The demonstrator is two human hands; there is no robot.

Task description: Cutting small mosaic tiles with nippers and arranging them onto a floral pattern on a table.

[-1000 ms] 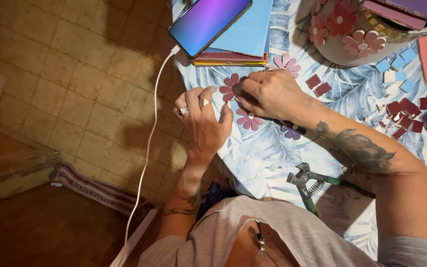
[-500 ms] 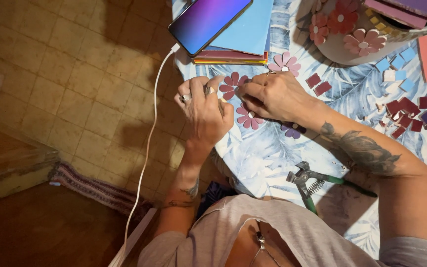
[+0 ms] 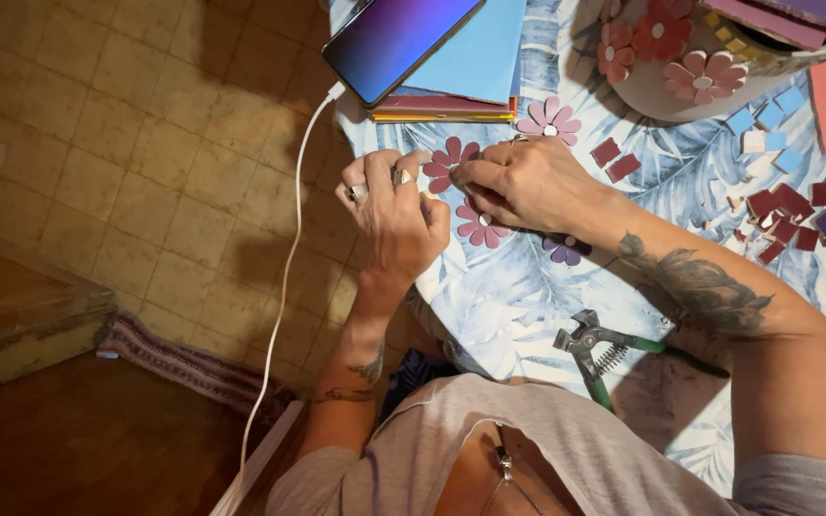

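Fingertips of left hand [image 3: 396,215] and right hand [image 3: 528,183] meet — pinched together on dark-red flower [image 3: 448,162].

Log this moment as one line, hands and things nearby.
left hand: at dark red flower piece | right hand: pinching it | nippers: lying untouched | phone: charging

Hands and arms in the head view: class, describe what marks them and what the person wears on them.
Both arms are bare below short grey sleeves. The left hand wears silver rings on two fingers, with small dark tattoos near its wrist and forearm. The right hand has a ring too, and a large dark tattoo covers the right forearm.
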